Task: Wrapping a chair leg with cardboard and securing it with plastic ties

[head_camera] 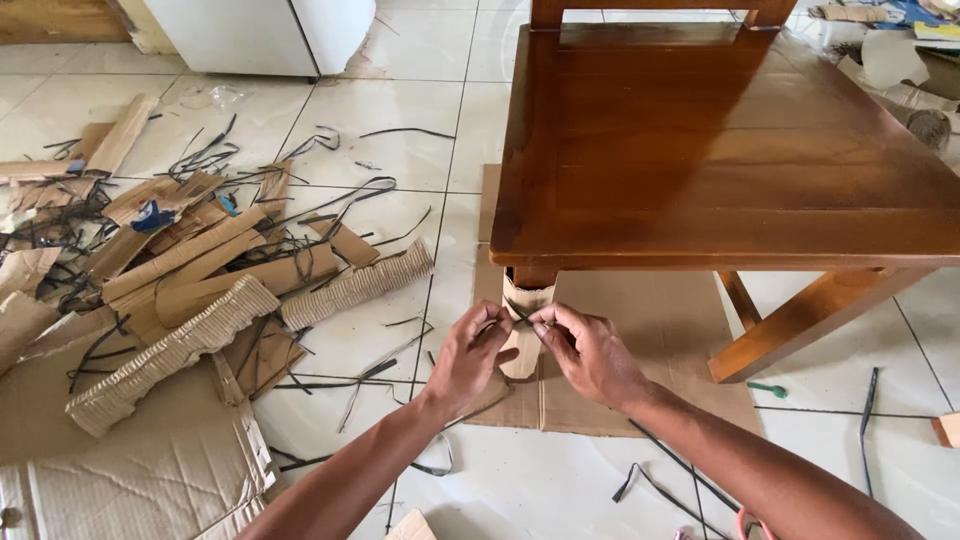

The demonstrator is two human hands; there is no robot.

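A brown wooden chair [720, 150] stands on a flat cardboard sheet [660, 330]. Its front left leg is wrapped in a piece of cardboard [522, 345]. Both my hands are at that wrapped leg. My left hand [470, 355] and my right hand [590, 350] each pinch an end of a thin black strap [520, 313] that runs across the cardboard wrap, fingers closed on it.
A heap of cardboard scraps [190, 290] and corrugated rolls lies on the white tile floor at the left, with black strap offcuts [660, 485] scattered around. A white appliance [260, 30] stands at the back. A small green object [768, 389] lies under the chair.
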